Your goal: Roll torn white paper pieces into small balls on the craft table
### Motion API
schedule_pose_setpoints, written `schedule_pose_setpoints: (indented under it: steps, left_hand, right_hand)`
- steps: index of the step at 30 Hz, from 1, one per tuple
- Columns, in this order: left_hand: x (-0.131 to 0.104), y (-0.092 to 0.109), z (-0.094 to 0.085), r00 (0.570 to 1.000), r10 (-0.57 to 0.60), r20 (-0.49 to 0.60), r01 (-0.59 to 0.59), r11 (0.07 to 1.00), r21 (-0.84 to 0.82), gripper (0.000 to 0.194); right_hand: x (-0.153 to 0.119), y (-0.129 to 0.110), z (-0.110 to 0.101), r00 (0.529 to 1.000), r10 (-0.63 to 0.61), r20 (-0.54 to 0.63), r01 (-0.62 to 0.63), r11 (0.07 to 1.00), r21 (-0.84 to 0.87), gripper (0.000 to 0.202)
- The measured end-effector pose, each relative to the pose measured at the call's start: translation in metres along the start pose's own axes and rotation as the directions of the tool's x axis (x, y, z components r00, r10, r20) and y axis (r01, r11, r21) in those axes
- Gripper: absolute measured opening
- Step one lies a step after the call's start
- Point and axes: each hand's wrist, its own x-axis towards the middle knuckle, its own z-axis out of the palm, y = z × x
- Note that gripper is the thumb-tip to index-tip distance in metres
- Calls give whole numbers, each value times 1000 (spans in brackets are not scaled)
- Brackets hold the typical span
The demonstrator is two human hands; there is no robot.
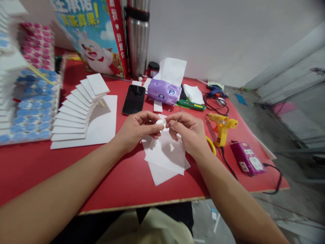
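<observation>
Centrally, above the loose white sheets (165,166) on the red desk (122,183), the left hand (146,128) pinches a small white round piece (160,122) between thumb and fingers. The right hand (188,130) has its fingers curled with the tips at the piece's right side; whether they grip anything cannot be told. Both hands cover part of the sheets, which overlap at different angles and carry shadows. Just beyond, closest to the fingers, lie a black smartphone (133,99), a purple tissue pack (164,91) with a tissue standing out of its top, and a green utility knife (191,105). Near the right hand a yellow glue gun (221,127) stands with its cord trailing toward the near edge, beside a purple power socket box (247,158); a yellow ring (211,145) is partly hidden by the right arm. Leftward, a fanned stack of white boards (72,120) rests on a larger white board (108,125), next to a tray of blue round pieces (34,117). Against the wall at the back stand a steel flask (138,44), a dark-lidded jar (153,69) and a printed carton (99,40) bearing a cartoon snowman.
</observation>
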Motion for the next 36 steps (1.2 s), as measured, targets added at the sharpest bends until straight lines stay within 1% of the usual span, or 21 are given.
schedule_pose_setpoints:
  steps: [4, 8, 12, 15, 19, 23, 26, 28, 30, 31, 33, 34, 36]
  left_hand:
    - [0, 1, 0, 1000, -3, 0, 4, 1000, 14, 35]
    - [-1, 1, 0, 1000, -14, 3, 14, 1000, 7, 34]
    - [-1, 1, 0, 1000, -30, -2, 30, 999, 10, 35]
    - [-1, 0, 0, 999, -38, 11, 38, 999, 6, 33]
    - [0, -1, -1, 999, -34, 20, 35, 999, -22, 28]
    - [1, -1, -1, 999, -29, 16, 29, 999, -46, 27]
    - [1, -1, -1, 1000, -27, 11, 28, 998, -50, 29]
    - [1, -2, -1, 1000, -17, 2, 17, 998, -55, 29]
    - [2, -2, -1, 1000, -3, -4, 3, 998, -62, 28]
    - [2, -2, -1, 1000, 2, -5, -2, 998, -66, 28]
    - [2, -2, -1, 1000, 5, -4, -5, 997, -77, 27]
    - [2, -2, -1, 1000, 3, -4, -4, 996, -84, 27]
    - [2, 0, 0, 1000, -3, -6, 3, 995, -104, 25]
  right_hand:
    - [-1, 1, 0, 1000, 10, 2, -10, 1000, -4, 7]
    - [-1, 2, -1, 999, -37, 17, 37, 998, -57, 8]
    - [-2, 2, -2, 993, -112, 24, 115, 977, -180, 11]
    - [-4, 1, -3, 983, -182, 24, 181, 935, -304, 14]
    - [-4, 2, -3, 952, -300, 58, 297, 860, -415, 17]
    - [-4, 4, -3, 898, -426, 114, 424, 765, -485, 20]
    - [-4, 6, -2, 866, -485, 124, 475, 718, -508, 19]
    - [-5, 6, -2, 871, -481, 104, 461, 724, -513, 18]
    - [-5, 5, -2, 905, -422, 58, 396, 785, -477, 17]
    - [-5, 5, -2, 929, -369, 34, 347, 835, -427, 16]
    - [-4, 4, -2, 969, -245, 12, 239, 932, -274, 15]
    - [-3, 4, -2, 981, -195, 14, 194, 962, -192, 15]
    - [-1, 4, -2, 990, -137, 25, 139, 987, -77, 15]
